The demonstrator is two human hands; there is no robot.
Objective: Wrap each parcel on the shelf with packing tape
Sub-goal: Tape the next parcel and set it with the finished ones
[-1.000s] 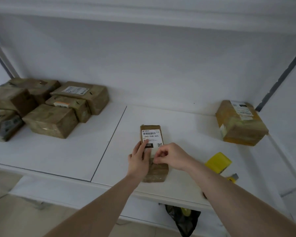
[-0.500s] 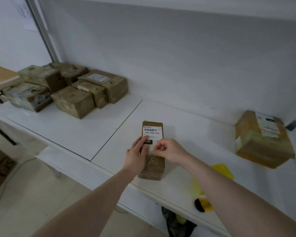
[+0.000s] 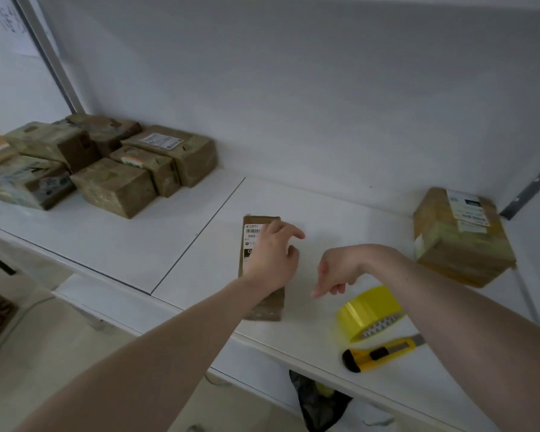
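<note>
A flat brown parcel (image 3: pixel 253 227) with a white barcode label lies on the white shelf (image 3: pixel 113 238) near its front edge. My left hand (image 3: pixel 273 257) hovers over the parcel with relaxed fingers and covers most of its top. My right hand (image 3: pixel 337 272) hangs to the right of the parcel, fingers loosely curled downward, holding nothing. A roll of yellow packing tape (image 3: pixel 367 311) stands on the shelf just below and right of that hand. A yellow utility knife (image 3: pixel 379 353) lies in front of the roll.
Several taped brown parcels (image 3: pixel 113 163) are stacked at the shelf's back left. One larger taped parcel (image 3: pixel 459 235) sits at the back right. A black bag (image 3: pixel 318 403) hangs under the shelf. The white back wall rises close behind.
Both hands have come off the flat parcel. The right hand moved right toward the tape roll; the left lifted and spread above the parcel. The view shifted, showing tape roll and knife fully.
</note>
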